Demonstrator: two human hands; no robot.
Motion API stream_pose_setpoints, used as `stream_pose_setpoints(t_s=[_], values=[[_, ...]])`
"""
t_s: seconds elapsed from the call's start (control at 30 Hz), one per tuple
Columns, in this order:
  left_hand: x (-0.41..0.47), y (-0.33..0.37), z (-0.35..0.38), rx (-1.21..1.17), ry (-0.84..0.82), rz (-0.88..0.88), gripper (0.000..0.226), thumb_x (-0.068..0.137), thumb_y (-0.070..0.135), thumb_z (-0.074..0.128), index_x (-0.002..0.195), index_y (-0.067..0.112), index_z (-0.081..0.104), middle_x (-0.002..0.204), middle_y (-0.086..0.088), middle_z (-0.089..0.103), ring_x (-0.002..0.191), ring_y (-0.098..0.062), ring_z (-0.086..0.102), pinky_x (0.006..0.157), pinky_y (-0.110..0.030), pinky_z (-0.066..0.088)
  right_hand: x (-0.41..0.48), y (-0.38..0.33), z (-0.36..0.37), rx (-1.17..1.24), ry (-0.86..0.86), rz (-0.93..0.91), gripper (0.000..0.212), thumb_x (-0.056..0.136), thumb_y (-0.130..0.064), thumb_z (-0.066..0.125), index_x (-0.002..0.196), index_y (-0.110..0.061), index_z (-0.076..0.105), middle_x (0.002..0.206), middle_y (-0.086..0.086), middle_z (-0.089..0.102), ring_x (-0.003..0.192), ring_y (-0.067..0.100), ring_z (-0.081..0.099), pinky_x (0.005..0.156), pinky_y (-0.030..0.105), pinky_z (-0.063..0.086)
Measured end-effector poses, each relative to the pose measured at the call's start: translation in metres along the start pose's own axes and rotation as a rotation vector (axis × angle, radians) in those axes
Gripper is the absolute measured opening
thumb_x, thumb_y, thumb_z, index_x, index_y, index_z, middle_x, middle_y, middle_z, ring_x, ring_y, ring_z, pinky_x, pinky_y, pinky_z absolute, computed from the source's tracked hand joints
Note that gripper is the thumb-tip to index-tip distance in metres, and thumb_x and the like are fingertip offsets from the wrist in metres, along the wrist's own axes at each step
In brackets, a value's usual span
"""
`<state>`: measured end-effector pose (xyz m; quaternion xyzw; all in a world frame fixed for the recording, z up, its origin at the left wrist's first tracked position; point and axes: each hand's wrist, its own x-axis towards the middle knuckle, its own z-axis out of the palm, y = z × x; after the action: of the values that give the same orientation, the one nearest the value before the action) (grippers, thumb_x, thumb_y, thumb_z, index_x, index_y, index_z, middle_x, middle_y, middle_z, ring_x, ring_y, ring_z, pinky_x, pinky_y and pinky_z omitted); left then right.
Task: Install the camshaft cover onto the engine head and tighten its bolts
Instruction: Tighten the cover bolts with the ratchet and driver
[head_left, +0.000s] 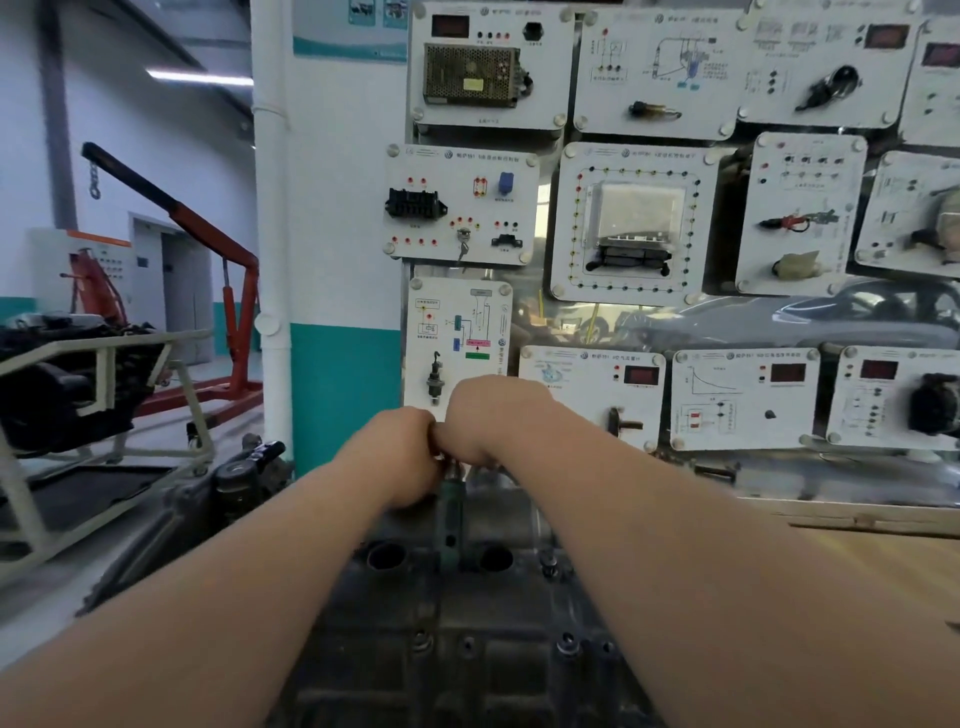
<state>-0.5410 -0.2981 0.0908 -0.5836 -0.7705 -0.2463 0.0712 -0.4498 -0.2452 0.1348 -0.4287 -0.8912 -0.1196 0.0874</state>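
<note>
Currently both hands meet at one spot. Left hand (408, 457) and right hand (493, 421) have knuckles touching, fingers curled down around the top of a green-handled upright driver tool (451, 514). Its head is hidden under the palms, so the tool type is not determinable.

The tool's long axis runs near vertical, from the grip straight down to the dark grey cast-metal camshaft cover (441, 623). The cover lies directly below the hands and extends toward the viewer, apparently seated on the engine head. The tip lands between two round plug wells (384, 556) at the cover's far middle; the fastener under it is not visible.

Judgement: tightening step in hand. The turn goes about that vertical axis, with both hands equally near and the right slightly higher.

Flanged bolts (567, 647) show along the cover nearer the viewer.

Behind, white training panels (613, 228) carry a round badge resembling the Volkswagen roundel; the printed captions are too blurred to read. A red engine hoist (228, 291) stands well apart, at left.
</note>
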Motion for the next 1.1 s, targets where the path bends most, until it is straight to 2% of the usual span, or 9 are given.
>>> stream_pose_setpoints(t_s=[0.07, 0.13, 0.33, 0.47, 0.6, 0.73, 0.83, 0.97, 1.1], values=[[-0.002, -0.003, 0.007, -0.095, 0.031, 0.035, 0.023, 0.083, 0.019, 0.058, 0.064, 0.027, 0.050, 0.067, 0.006, 0.052, 0.063, -0.013, 0.049, 0.052, -0.022, 0.036, -0.005, -0.001, -0.003, 0.014, -0.017, -0.018, 0.031, 0.088, -0.041, 0.048, 0.068, -0.017, 0.048, 0.071, 0.002, 0.057, 0.070, 0.021, 0.057, 0.066, 0.035, 0.046], [0.001, -0.008, 0.010, -0.141, 0.015, 0.070, 0.026, 0.081, 0.027, 0.065, 0.059, 0.029, 0.051, 0.066, 0.005, 0.053, 0.060, -0.010, 0.049, 0.049, -0.019, 0.032, -0.012, 0.000, -0.009, 0.001, -0.059, -0.059, 0.034, 0.089, -0.041, 0.052, 0.067, -0.015, 0.048, 0.069, 0.003, 0.056, 0.069, 0.021, 0.057, 0.074, 0.036, 0.052], [0.001, -0.014, 0.013, -0.246, 0.030, 0.119, 0.038, 0.081, 0.034, 0.068, 0.046, 0.039, 0.054, 0.051, 0.011, 0.051, 0.052, -0.003, 0.044, 0.048, -0.019, 0.029, -0.018, 0.012, -0.019, -0.064, -0.117, -0.183, 0.031, 0.091, -0.028, 0.062, 0.068, -0.011, 0.049, 0.069, 0.003, 0.052, 0.059, 0.015, 0.047, 0.050, 0.026, 0.033], [0.003, -0.016, 0.016, -0.262, 0.014, 0.089, 0.035, 0.081, 0.037, 0.067, 0.050, 0.031, 0.053, 0.048, 0.014, 0.054, 0.049, 0.002, 0.047, 0.046, -0.016, 0.031, -0.015, 0.019, -0.018, -0.037, -0.096, -0.223, 0.017, 0.090, -0.025, 0.062, 0.093, -0.009, 0.067, 0.085, 0.006, 0.065, 0.076, 0.021, 0.058, 0.052, 0.025, 0.036], [0.007, -0.015, 0.018, -0.221, -0.009, 0.090, 0.024, 0.080, 0.030, 0.065, 0.057, 0.028, 0.056, 0.057, 0.010, 0.056, 0.056, -0.004, 0.052, 0.050, -0.020, 0.037, -0.012, 0.013, -0.016, -0.010, -0.020, -0.169, 0.033, 0.086, -0.040, 0.059, 0.063, -0.018, 0.051, 0.063, -0.001, 0.054, 0.059, 0.015, 0.051, 0.050, 0.027, 0.032], [0.009, -0.015, 0.015, -0.165, -0.003, 0.074, 0.036, 0.084, 0.011, 0.055, 0.055, 0.030, 0.046, 0.058, 0.011, 0.048, 0.064, -0.018, 0.051, 0.058, -0.023, 0.036, -0.009, -0.005, -0.009, -0.127, 0.043, -0.118, 0.031, 0.086, -0.045, 0.049, 0.068, -0.020, 0.046, 0.071, -0.001, 0.054, 0.063, 0.015, 0.051, 0.054, 0.028, 0.038], [0.005, -0.014, 0.018, -0.209, 0.014, 0.087, 0.027, 0.081, 0.025, 0.063, 0.056, 0.028, 0.054, 0.057, 0.012, 0.054, 0.057, -0.006, 0.050, 0.049, -0.021, 0.035, -0.007, -0.003, -0.020, -0.102, -0.093, -0.132, 0.031, 0.087, -0.039, 0.059, 0.067, -0.017, 0.050, 0.070, 0.001, 0.055, 0.064, 0.016, 0.053, 0.065, 0.032, 0.047], [0.005, -0.014, 0.018, -0.272, 0.004, 0.093, 0.023, 0.080, 0.037, 0.067, 0.059, 0.032, 0.059, 0.058, 0.010, 0.058, 0.058, -0.003, 0.051, 0.051, -0.020, 0.036, -0.007, 0.006, -0.025, -0.184, -0.144, -0.199, 0.033, 0.089, -0.027, 0.066, 0.064, -0.016, 0.045, 0.068, 0.000, 0.049, 0.062, 0.016, 0.049, 0.051, 0.025, 0.033], [0.005, -0.013, 0.019, -0.229, -0.006, 0.100, 0.027, 0.083, 0.031, 0.064, 0.058, 0.030, 0.053, 0.060, 0.011, 0.055, 0.060, -0.005, 0.050, 0.052, -0.022, 0.036, -0.011, 0.009, -0.021, -0.057, -0.093, -0.179, 0.033, 0.086, -0.037, 0.062, 0.064, -0.016, 0.049, 0.065, 0.000, 0.053, 0.057, 0.013, 0.049, 0.051, 0.027, 0.034]])
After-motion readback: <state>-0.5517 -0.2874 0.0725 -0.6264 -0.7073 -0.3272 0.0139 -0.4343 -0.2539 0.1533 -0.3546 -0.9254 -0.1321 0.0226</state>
